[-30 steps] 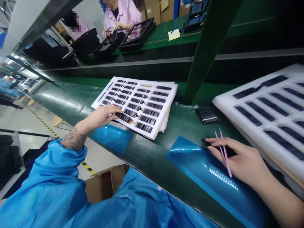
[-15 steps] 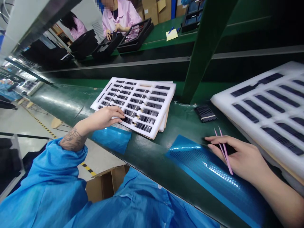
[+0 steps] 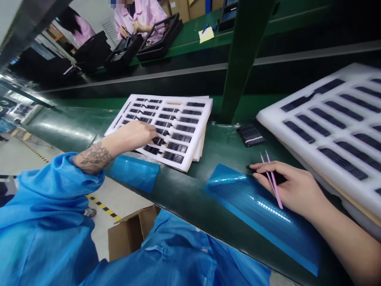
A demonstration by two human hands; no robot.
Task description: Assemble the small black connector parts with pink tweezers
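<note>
Foam tray (image 3: 195, 135) under left hand (image 3: 131, 137) abuts blue sheet (image 3: 133, 172).

Electronics-type factory floor, assembly line. Long green conveyor belt (image 3: 68, 127) runs through, stacked white foam trays (image 3: 327, 119) of small dark parts on it, co-worker in pink smock (image 3: 139, 16) at a facing line, black cases (image 3: 160, 35) there, yellow-black floor tape (image 3: 102, 206), cardboard box (image 3: 127, 234) below.

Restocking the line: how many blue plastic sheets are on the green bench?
2. One sheet lies in front of the white foam tray, by the left hand; the other lies below the pink tweezers in the right hand. More may hide under the trays.
</note>
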